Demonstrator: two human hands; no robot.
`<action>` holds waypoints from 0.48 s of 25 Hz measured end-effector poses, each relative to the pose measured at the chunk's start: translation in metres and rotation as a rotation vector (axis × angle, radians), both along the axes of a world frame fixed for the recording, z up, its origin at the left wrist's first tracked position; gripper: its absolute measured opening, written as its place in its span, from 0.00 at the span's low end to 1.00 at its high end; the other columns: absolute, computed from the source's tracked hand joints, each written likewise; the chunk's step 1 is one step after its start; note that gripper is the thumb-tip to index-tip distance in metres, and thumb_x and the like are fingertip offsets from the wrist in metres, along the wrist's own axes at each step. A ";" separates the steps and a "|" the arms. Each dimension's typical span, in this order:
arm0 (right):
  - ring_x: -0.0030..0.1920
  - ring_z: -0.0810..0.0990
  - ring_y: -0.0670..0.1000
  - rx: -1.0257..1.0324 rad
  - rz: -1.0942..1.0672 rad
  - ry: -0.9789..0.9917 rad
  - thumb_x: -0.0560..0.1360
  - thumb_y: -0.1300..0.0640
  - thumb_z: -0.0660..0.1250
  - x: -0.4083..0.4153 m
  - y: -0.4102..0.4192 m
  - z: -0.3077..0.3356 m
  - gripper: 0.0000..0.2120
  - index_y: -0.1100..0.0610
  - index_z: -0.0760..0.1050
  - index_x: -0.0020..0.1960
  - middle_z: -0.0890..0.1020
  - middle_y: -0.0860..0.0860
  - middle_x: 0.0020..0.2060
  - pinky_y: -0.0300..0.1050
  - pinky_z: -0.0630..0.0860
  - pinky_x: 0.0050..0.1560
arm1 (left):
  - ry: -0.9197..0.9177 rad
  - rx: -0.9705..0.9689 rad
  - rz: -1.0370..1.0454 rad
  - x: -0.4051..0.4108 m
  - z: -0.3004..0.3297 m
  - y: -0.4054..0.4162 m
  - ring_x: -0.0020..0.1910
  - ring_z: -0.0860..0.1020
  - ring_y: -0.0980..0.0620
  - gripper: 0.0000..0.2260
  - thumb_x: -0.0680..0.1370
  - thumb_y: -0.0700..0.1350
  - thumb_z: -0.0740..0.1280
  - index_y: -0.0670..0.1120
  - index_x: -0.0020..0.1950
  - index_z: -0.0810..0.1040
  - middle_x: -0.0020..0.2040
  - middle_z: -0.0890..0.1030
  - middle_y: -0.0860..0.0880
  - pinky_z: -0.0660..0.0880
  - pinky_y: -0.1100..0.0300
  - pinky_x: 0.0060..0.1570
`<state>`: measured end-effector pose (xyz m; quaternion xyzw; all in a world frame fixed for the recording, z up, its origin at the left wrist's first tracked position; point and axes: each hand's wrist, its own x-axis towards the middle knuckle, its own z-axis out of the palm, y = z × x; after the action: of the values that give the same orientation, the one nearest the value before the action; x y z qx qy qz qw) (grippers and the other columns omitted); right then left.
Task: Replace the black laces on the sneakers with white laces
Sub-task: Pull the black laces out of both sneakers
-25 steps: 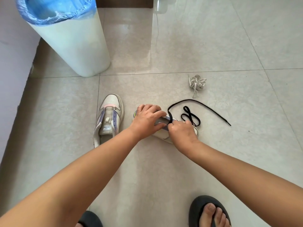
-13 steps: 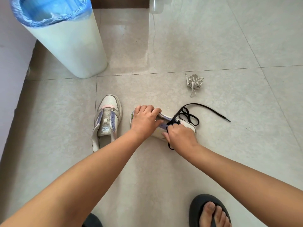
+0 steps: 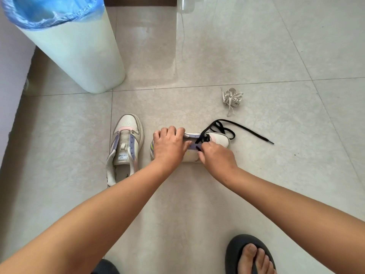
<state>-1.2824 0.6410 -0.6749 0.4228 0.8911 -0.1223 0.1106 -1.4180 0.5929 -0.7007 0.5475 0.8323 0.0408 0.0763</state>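
The sneaker being worked on [image 3: 217,138] lies on the tiled floor [image 3: 256,46] with its long axis running left to right, toe pointing right and heel hidden under the left hand [image 3: 169,147]. That hand is curled over the heel end and collar, gripping the shoe. Just to its right, the right hand [image 3: 216,157] has its fingers bunched at the eyelet row, pinching what looks like the black lace [image 3: 237,125], though the fingertips are hidden, so the pinch itself is hard to confirm. From there the lace runs in loops over the toe and trails away to the right of the right hand, ending in a free tip on the floor.

To the left of the left hand stands the second sneaker [image 3: 124,147], toe pointing away from the person, with no lace in its eyelets. Beyond the right hand, well apart, lies a bundle of white laces [image 3: 232,97]. Far beyond the left hand stands a white bin [image 3: 79,56] with a blue liner. A foot in a dark sandal [image 3: 248,256] shows near the bottom edge.

Both shoes are white with lilac eyelet strips and a pink band by the toe.
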 end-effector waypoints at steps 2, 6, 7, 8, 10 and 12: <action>0.56 0.77 0.57 -0.038 0.005 -0.035 0.81 0.56 0.55 -0.017 0.004 -0.002 0.12 0.61 0.71 0.59 0.77 0.56 0.56 0.45 0.66 0.42 | 0.012 -0.008 0.002 0.002 0.000 -0.003 0.62 0.68 0.45 0.20 0.78 0.59 0.58 0.49 0.64 0.70 0.61 0.73 0.47 0.59 0.52 0.59; 0.53 0.78 0.58 -0.177 0.081 -0.047 0.78 0.58 0.57 -0.013 0.006 0.004 0.10 0.59 0.75 0.53 0.79 0.56 0.51 0.45 0.68 0.42 | 0.050 -0.044 -0.012 -0.002 -0.001 -0.002 0.59 0.71 0.46 0.19 0.76 0.59 0.62 0.49 0.61 0.73 0.57 0.76 0.48 0.57 0.55 0.57; 0.51 0.78 0.58 -0.235 0.135 -0.056 0.77 0.57 0.59 -0.003 0.005 0.007 0.08 0.57 0.76 0.50 0.80 0.56 0.49 0.44 0.69 0.42 | 0.112 0.004 -0.025 -0.003 -0.001 -0.001 0.56 0.73 0.46 0.16 0.75 0.57 0.66 0.48 0.57 0.76 0.54 0.77 0.47 0.57 0.56 0.56; 0.50 0.78 0.58 -0.296 0.192 -0.077 0.76 0.56 0.60 0.008 0.002 0.012 0.07 0.55 0.76 0.46 0.80 0.55 0.47 0.43 0.68 0.40 | 0.161 0.012 -0.058 -0.005 -0.001 -0.002 0.55 0.74 0.46 0.12 0.75 0.52 0.67 0.48 0.55 0.77 0.52 0.78 0.47 0.58 0.56 0.55; 0.49 0.78 0.57 -0.391 0.327 -0.185 0.76 0.56 0.60 0.027 -0.013 0.017 0.04 0.53 0.73 0.44 0.80 0.55 0.48 0.43 0.67 0.39 | 0.128 -0.108 -0.108 -0.004 -0.002 -0.003 0.60 0.70 0.45 0.10 0.77 0.41 0.61 0.46 0.58 0.74 0.57 0.75 0.46 0.60 0.55 0.59; 0.52 0.78 0.58 -0.382 0.461 -0.305 0.76 0.59 0.58 0.036 -0.029 0.018 0.04 0.54 0.72 0.46 0.79 0.56 0.51 0.44 0.66 0.39 | 0.110 -0.201 -0.114 -0.002 -0.002 -0.002 0.62 0.67 0.45 0.13 0.78 0.38 0.57 0.45 0.61 0.73 0.60 0.73 0.46 0.60 0.54 0.61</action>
<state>-1.2467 0.6116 -0.6572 0.1953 0.8974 -0.1940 0.3448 -1.4201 0.5907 -0.7029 0.5851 0.8026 -0.0775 0.0871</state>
